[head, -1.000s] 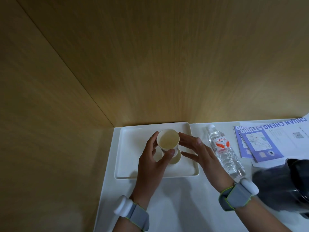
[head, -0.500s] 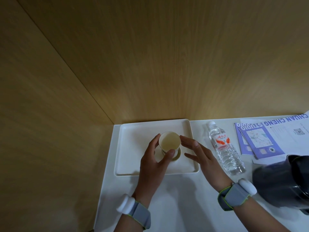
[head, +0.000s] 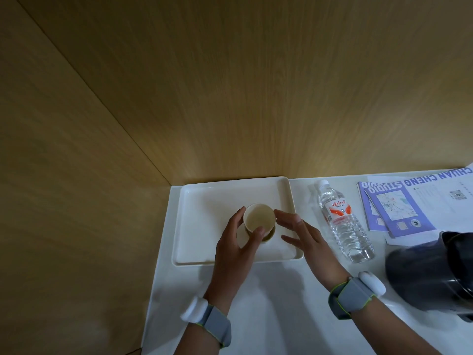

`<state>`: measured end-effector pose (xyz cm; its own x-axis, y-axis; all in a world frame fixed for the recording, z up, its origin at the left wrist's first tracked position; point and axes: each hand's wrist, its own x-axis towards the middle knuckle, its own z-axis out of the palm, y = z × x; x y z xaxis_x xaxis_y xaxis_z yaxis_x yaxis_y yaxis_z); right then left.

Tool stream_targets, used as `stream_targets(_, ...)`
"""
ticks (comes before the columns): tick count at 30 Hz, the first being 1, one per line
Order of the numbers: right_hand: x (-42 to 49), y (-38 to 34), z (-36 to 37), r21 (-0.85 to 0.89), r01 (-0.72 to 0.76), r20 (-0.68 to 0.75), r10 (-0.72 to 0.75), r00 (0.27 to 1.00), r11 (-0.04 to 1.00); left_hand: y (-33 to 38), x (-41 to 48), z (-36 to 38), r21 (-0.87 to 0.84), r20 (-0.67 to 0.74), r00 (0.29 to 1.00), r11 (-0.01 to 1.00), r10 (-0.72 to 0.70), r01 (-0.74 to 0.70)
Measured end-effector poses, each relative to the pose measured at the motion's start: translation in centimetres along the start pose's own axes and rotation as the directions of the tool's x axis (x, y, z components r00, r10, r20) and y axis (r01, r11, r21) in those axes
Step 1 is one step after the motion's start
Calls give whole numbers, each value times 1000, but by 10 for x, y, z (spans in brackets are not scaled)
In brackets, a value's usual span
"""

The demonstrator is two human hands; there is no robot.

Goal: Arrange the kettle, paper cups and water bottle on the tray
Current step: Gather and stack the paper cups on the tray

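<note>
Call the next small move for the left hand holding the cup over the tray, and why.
Probably lower the paper cup onto a bare patch of the tray and let go. The left hand grips it just above the tray, with a second cup seemingly beneath; the right hand is open beside it; the water bottle and kettle are off-tray.
</note>
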<state>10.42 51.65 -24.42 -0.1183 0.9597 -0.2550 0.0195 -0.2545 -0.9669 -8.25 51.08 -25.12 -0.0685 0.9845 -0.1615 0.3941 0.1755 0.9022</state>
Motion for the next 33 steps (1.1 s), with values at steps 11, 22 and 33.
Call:
stream_targets(11, 3, 14, 5, 33, -70, -5, 70, 998, 997, -13, 2, 4, 56, 24, 999, 998, -43, 41)
stream_targets(22, 3, 22, 5, 35, -103, -1, 103, 995, 994, -17, 2, 7, 74, 52, 997, 996, -57, 53)
stream_targets(33, 0, 24, 6, 70, -109, -1, 110, 994, 992, -23, 1, 7, 31, 79, 994, 997, -80, 77)
